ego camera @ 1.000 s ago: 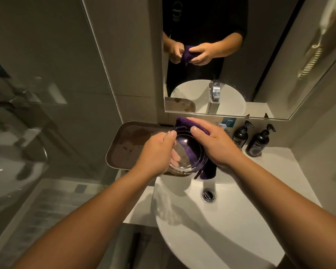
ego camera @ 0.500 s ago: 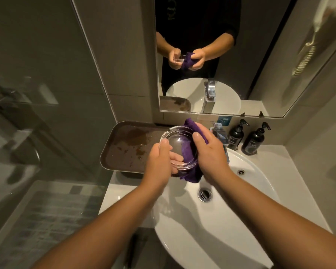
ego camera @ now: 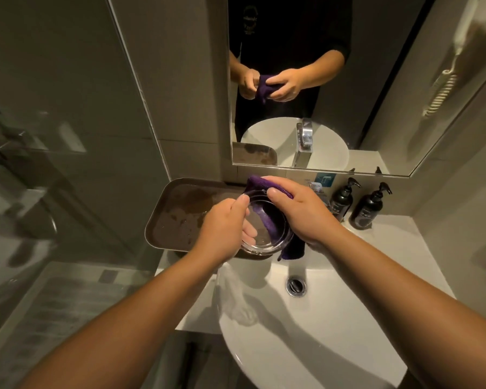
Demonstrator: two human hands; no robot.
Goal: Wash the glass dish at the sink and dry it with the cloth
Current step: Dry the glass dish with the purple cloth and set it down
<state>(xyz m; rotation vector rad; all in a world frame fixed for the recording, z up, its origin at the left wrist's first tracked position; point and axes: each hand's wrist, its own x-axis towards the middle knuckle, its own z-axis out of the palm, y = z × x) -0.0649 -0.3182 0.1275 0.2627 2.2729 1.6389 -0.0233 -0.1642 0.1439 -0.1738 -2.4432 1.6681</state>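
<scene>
The real faucet is hidden behind the right hand (ego camera: 306,214) and the purple cloth (ego camera: 270,223); it shows only as a reflection in the mirror (ego camera: 376,80). The left hand (ego camera: 222,231) covers the near-left rim of the glass dish (ego camera: 261,242), and its fingertips show only through the glass. The sink basin (ego camera: 334,332) is cut off by the bottom edge. Labels on the two dark pump bottles (ego camera: 369,209) are too small to read. At the far left, the reflections in the glass panel (ego camera: 54,164) are blurred, perhaps a toilet.
</scene>
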